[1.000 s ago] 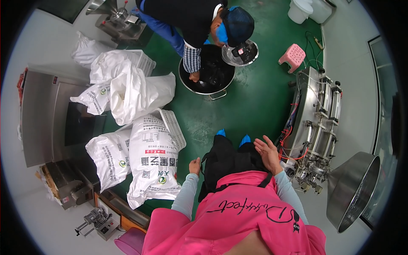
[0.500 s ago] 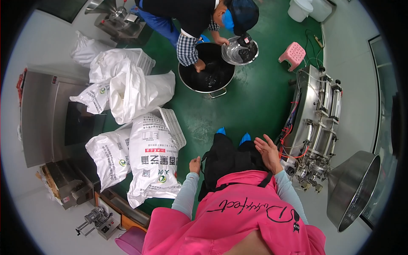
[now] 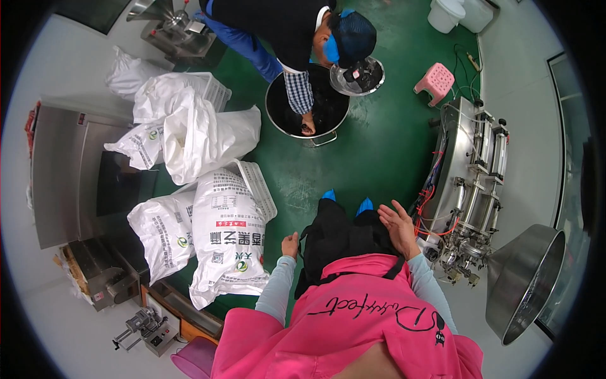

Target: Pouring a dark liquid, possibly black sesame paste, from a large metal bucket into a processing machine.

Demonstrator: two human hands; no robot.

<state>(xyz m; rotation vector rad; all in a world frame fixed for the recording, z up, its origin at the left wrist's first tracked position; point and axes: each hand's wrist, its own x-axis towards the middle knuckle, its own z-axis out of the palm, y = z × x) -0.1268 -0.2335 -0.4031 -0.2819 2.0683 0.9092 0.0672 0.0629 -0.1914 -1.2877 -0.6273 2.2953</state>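
Observation:
My left hand [image 3: 290, 245] hangs beside my black trousers with its fingers curled in, and I see nothing in it. On the other side, my right hand [image 3: 396, 225] is open, palm up and fingers spread, and holds nothing. It is nearest to the red tubes of a steel filling machine [image 3: 470, 183]. Ahead of me a co-worker [image 3: 278, 31] bends over a large steel pot [image 3: 333, 129] with dark contents. One of the co-worker's hands [image 3: 307, 124] reaches inside it. A shallow steel bowl [image 3: 341, 81] with dark matter in it is at the pot's right rim.
White printed sacks [image 3: 227, 237] and white plastic crates [image 3: 255, 189] stand to the left. A steel funnel [image 3: 527, 278] juts out at the right. Farther off are a pink stool [image 3: 434, 83], a white bucket [image 3: 445, 16] and cables on the green floor [image 3: 353, 158].
The co-worker has leaned lower and left, and the hand in the pot has moved toward its near rim. My own hands have stayed in place.

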